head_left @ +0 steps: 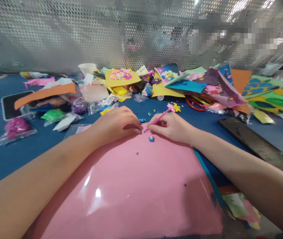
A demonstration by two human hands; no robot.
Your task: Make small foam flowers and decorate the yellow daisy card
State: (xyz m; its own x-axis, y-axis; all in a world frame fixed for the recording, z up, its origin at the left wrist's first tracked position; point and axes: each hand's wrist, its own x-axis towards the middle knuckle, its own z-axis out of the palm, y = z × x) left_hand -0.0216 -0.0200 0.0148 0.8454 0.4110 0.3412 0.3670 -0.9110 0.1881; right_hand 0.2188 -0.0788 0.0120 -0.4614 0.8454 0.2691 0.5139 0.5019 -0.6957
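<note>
Nearest my camera lies a glossy pink foam sheet [121,189], with the person's bare forearms [39,176] reaching in over it from both sides. The head view is my only feed. The right hand [170,126] has a narrow, pencil-style grip on a slim pink stick [158,119] topped with a pink and yellow foam flower [173,107]. The stick's lower end comes down just beside the fingertips [138,127] of the left hand [115,125], which rests curled on the sheet; I cannot tell whether its grip is pinching anything.

A small blue-and-white clay ball [151,138] sits on the sheet just below the hands, with a blue clay crumb [137,153] farther down. More blue clay bits [142,120] lie on the blue bench [19,162] just above the sheet.

Farther out are red-handled scissors [194,104], a dark flat board [255,142], bagged magenta clay [15,129] and green clay [53,116], a black-framed slate [14,104], a paper cup [87,69], and a yellow card with foam flowers [122,77]. Perforated metal mesh [56,33] stands behind them, partly pixelated at upper right. I can read no brand or writing anywhere.
</note>
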